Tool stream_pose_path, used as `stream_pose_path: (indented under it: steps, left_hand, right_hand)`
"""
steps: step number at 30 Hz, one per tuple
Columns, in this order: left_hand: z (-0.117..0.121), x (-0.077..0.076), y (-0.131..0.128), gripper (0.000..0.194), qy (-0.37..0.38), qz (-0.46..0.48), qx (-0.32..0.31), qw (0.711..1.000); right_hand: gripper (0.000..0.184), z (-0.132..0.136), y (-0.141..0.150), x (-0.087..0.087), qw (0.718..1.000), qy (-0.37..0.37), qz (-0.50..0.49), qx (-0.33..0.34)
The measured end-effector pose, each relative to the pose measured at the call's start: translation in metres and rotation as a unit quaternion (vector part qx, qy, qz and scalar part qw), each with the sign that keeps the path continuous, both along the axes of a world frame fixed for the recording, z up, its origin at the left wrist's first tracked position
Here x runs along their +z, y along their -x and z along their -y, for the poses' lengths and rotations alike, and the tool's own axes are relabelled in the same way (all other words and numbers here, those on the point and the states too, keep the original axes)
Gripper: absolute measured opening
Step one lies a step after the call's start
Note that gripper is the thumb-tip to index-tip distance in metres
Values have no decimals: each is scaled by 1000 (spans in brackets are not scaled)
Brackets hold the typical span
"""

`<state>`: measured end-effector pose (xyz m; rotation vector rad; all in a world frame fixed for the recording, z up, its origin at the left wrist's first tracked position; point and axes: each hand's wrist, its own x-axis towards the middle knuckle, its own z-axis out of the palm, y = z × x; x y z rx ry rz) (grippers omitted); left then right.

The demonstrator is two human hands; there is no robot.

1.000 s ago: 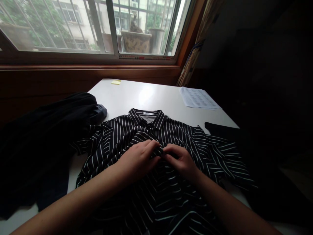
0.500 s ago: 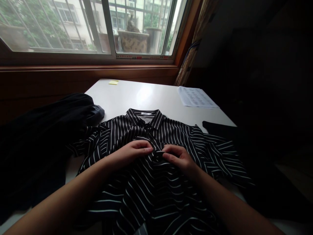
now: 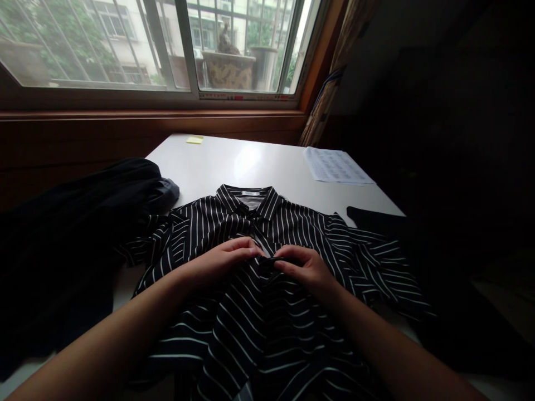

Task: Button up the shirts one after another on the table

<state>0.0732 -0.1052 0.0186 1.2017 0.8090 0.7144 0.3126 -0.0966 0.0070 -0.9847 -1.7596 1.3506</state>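
A black shirt with white stripes (image 3: 238,312) lies face up, its collar toward the window and its sleeves spread to both sides. At the middle of its front, my left hand (image 3: 240,250) pinches the fabric near the front opening. Just to the right, my right hand (image 3: 304,265) grips the other edge of the opening between thumb and fingers, holding it slightly raised. The fingertips of both hands are close together. Any button between them is too small and dark to make out.
Dark clothing (image 3: 83,223) is heaped at the left on the white table (image 3: 251,161). Printed papers (image 3: 336,165) lie at the far right, and a yellow sticky note (image 3: 194,140) is near the back edge. Another dark cloth (image 3: 376,220) lies beside the right sleeve.
My right hand has shifted slightly left, and my left fingertips have moved up a little. The fabric edge between the hands has turned. The shirt otherwise stays in place.
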Motion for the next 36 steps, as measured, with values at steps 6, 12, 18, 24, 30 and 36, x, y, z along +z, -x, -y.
stream_pose_path:
  steps: [6, 12, 18, 24, 30, 36]
  left_hand:
    - [-2, 2, 2, 25, -71, -79, -61, 992]
    - [-4, -2, 2, 23, -78, -96, -73, 990]
    - [-4, -4, 1, 22, -79, -109, -72, 988]
    - [-4, -4, -1, 23, -62, -130, -48, 988]
    - [-5, -6, -2, 26, -45, -133, -38, 989]
    - [-6, -7, 0, 25, -53, -133, -51, 988]
  right_hand:
    - [13, -1, 1, 0, 998, -58, 22, 32]
    - [10, 0, 3, -5, 984, -173, 34, 37]
    - [11, 3, 4, -7, 969, -238, 42, 56]
    - [14, 0, 3, -9, 967, -242, 49, 67]
    - [7, -1, 6, -8, 970, -230, 55, 50]
    - [7, 3, 5, -11, 951, -296, 78, 35]
